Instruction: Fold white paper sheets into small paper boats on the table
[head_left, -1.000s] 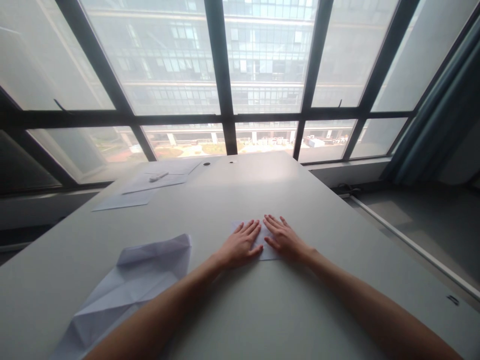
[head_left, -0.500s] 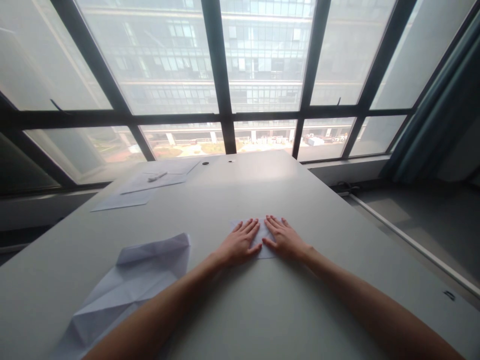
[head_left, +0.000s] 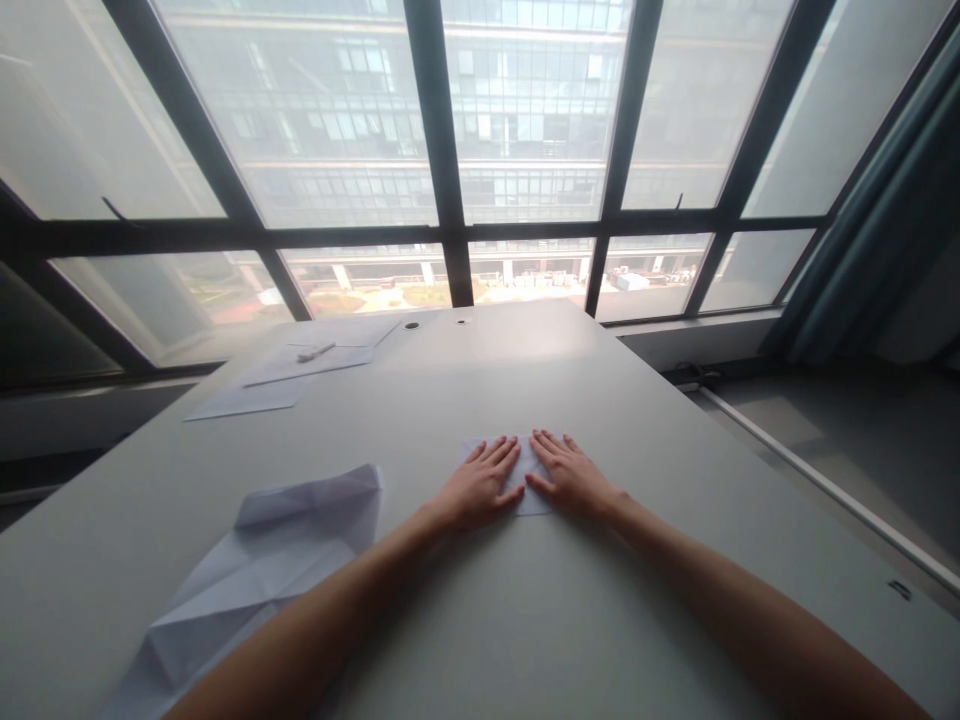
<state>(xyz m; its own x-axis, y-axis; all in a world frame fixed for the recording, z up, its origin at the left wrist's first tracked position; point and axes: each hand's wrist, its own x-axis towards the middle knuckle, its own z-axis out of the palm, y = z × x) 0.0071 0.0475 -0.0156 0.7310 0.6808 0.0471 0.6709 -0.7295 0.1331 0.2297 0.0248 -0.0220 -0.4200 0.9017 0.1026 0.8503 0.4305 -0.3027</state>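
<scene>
A small piece of white paper [head_left: 532, 500] lies flat on the white table [head_left: 480, 390]. My left hand [head_left: 484, 487] rests palm down on its left part, fingers stretched out. On its right part lies my right hand [head_left: 568, 474], also flat with the fingers spread. The two thumbs almost meet over the middle of the paper, and the hands cover much of it. Left of my left forearm is a larger creased sheet of paper [head_left: 300, 540], its folds standing up from the table; the forearm hides part of it.
Several white sheets [head_left: 259, 397] lie at the far left of the table, with a small whitish object [head_left: 315, 352] on top. Two round holes [head_left: 411, 326] show near the far edge. A small dark mark [head_left: 898, 590] is at the right edge. Windows stand beyond, a curtain [head_left: 862, 230] at right.
</scene>
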